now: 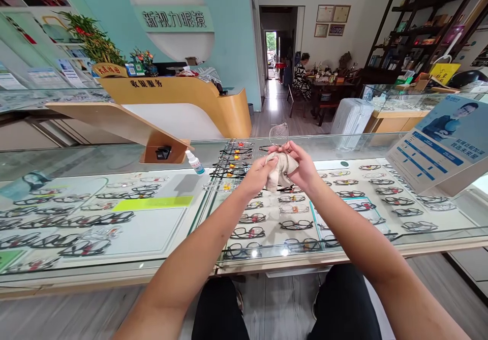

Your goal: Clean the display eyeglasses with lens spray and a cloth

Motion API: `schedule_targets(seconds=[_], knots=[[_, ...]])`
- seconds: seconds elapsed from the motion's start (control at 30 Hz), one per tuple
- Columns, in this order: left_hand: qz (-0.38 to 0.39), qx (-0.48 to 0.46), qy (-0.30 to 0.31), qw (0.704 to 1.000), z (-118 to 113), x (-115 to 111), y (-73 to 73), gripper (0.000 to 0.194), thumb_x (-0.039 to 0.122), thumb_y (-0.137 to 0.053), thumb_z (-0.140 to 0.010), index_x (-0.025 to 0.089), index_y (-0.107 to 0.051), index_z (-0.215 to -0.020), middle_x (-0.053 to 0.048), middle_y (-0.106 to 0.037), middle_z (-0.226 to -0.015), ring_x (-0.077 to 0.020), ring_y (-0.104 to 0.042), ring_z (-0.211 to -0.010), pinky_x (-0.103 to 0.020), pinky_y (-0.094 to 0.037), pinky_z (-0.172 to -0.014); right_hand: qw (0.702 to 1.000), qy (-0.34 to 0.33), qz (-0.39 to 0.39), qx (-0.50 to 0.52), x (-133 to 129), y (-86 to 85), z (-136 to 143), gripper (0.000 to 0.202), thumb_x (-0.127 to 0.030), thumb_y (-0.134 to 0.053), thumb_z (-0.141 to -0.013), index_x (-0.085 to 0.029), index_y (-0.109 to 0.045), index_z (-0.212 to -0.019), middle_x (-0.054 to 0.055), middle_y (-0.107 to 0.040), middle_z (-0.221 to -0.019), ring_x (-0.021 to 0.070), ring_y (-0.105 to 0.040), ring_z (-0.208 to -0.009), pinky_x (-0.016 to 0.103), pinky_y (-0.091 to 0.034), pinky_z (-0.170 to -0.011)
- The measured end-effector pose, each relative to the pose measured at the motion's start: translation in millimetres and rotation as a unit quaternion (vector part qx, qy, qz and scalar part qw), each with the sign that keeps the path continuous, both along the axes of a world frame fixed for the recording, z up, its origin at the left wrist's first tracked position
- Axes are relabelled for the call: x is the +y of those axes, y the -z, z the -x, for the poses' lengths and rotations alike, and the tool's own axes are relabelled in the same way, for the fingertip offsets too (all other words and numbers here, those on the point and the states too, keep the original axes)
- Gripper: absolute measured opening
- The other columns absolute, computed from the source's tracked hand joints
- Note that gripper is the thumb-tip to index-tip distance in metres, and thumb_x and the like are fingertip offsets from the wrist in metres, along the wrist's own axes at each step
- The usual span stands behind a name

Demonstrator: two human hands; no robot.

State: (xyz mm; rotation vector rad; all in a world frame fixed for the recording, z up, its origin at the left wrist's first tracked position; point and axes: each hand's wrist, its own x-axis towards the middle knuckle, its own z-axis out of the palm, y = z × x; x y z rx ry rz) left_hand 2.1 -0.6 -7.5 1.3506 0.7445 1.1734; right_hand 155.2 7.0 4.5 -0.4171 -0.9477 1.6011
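Both my hands meet over the glass counter around a beige cloth and a pair of thin-rimmed eyeglasses. One round lens sticks up beyond my fingers; the rest of the frame is hidden by the cloth and hands. My left hand has its fingers closed on the cloth from the left. On the right, my right hand grips the eyeglasses, its thumb and fingers around the frame, with the cloth against its palm. A small white spray bottle stands on the glass to the left of my hands.
Beside my hands, a row of eyeglasses lies on the glass counter. More frames show inside the case. A wooden stand is at left, a blue sign at right. A person sits at a far table.
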Motion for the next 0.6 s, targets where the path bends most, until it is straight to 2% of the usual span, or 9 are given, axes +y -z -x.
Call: schedule_targets(seconds=[0.1,0.27,0.37,0.5,0.6], knots=[[-0.004,0.004,0.018,1.0,3.1,-1.2,-2.0,0.068,0.071,-0.096,-0.07,0.014,-0.079,-0.103,-0.006,-0.076,-0.095,-0.0193,-0.065,-0.085,-0.029,-0.051,-0.079,1.0,-0.003,0.014,0.009,1.3,-0.3,-1.2,0.036,-0.056,-0.088,-0.079,-0.027,-0.066,-0.08,0.006,-0.082,-0.1,0.0277,-0.075,-0.107,0.042,-0.064,-0.097],[-0.018,-0.005,-0.02,1.0,-1.3,-4.6,-0.4,0.069,0.059,-0.103,-0.063,0.014,-0.077,-0.107,-0.006,-0.076,-0.097,-0.0187,-0.066,-0.084,-0.029,-0.052,-0.079,0.999,-0.002,0.048,0.018,0.6,2.3,4.6,0.036,-0.056,-0.088,-0.077,-0.028,-0.065,-0.082,0.006,-0.082,-0.098,0.0324,-0.076,-0.114,0.046,-0.065,-0.094],[-0.027,-0.026,-0.065,0.997,-5.4,-5.3,0.8,0.067,0.063,-0.103,-0.063,0.016,-0.077,-0.103,-0.003,-0.075,-0.091,-0.0165,-0.064,-0.078,-0.028,-0.051,-0.074,0.999,-0.009,0.043,0.021,-2.1,5.2,10.9,0.036,-0.056,-0.088,-0.078,-0.028,-0.066,-0.085,0.006,-0.083,-0.101,0.031,-0.075,-0.112,0.043,-0.066,-0.09],[-0.052,-0.045,-0.141,0.988,-4.5,-0.2,3.0,0.062,0.078,-0.089,-0.076,0.019,-0.074,-0.088,0.0,-0.066,-0.074,-0.0137,-0.059,-0.068,-0.026,-0.046,-0.065,1.0,-0.001,0.008,0.017,-5.8,10.7,17.7,0.033,-0.052,-0.092,-0.08,-0.029,-0.07,-0.088,-0.001,-0.081,-0.105,0.0206,-0.072,-0.098,0.031,-0.062,-0.082],[-0.045,-0.043,-0.155,0.986,0.9,6.9,4.2,0.069,0.087,-0.082,-0.076,0.019,-0.069,-0.079,0.001,-0.06,-0.066,-0.0122,-0.051,-0.06,-0.026,-0.04,-0.057,1.0,0.011,-0.013,-0.015,-5.4,13.6,17.0,0.032,-0.049,-0.094,-0.081,-0.03,-0.076,-0.1,-0.004,-0.079,-0.108,0.0153,-0.068,-0.09,0.025,-0.059,-0.078]])
